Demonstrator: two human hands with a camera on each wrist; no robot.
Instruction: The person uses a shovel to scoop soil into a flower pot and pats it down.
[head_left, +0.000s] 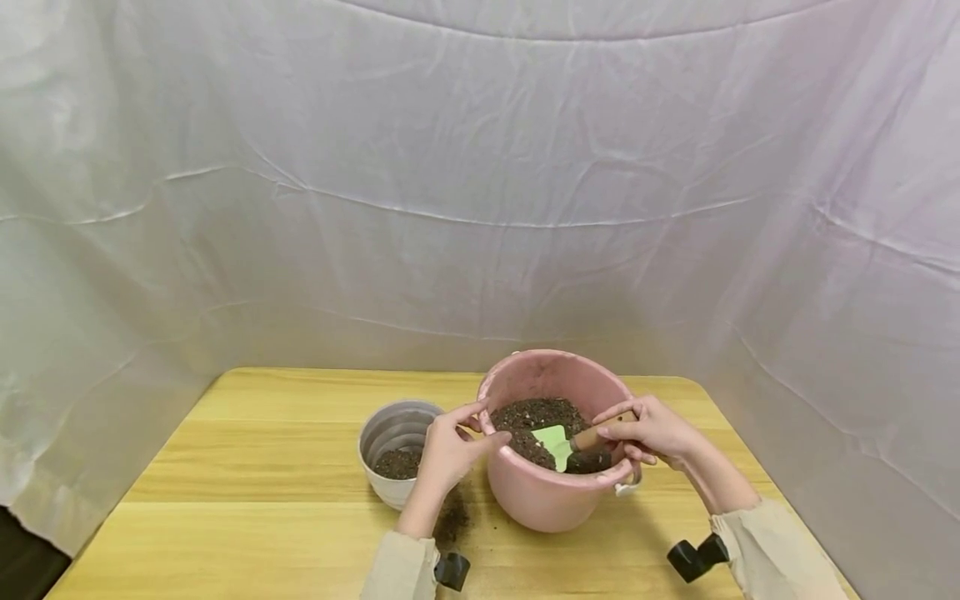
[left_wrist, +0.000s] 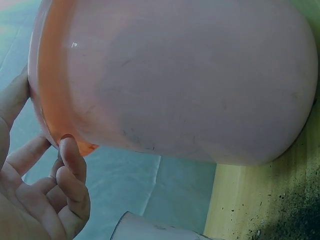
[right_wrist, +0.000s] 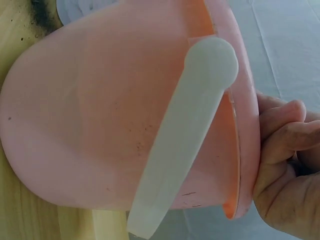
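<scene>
A pink bucket [head_left: 551, 500] holding dark soil [head_left: 536, 414] stands on the wooden table [head_left: 247, 467]. My right hand [head_left: 647, 431] grips the wooden handle of a small trowel [head_left: 592, 436], whose pale green blade [head_left: 553, 442] lies on the soil inside the bucket. My left hand [head_left: 459, 442] holds the bucket's left rim, its fingertips against the edge. The left wrist view shows the bucket's wall [left_wrist: 190, 75] with my left hand [left_wrist: 50, 195] curled at the rim. The right wrist view shows the bucket [right_wrist: 90, 125], its white handle [right_wrist: 185, 135] and my right hand [right_wrist: 285, 170] behind the rim.
A white ribbed pot [head_left: 390, 429] with a little soil in it stands just left of the bucket, behind my left hand. Spilled soil [head_left: 452, 521] lies on the table by my left wrist. A white cloth backdrop [head_left: 480, 208] surrounds the table.
</scene>
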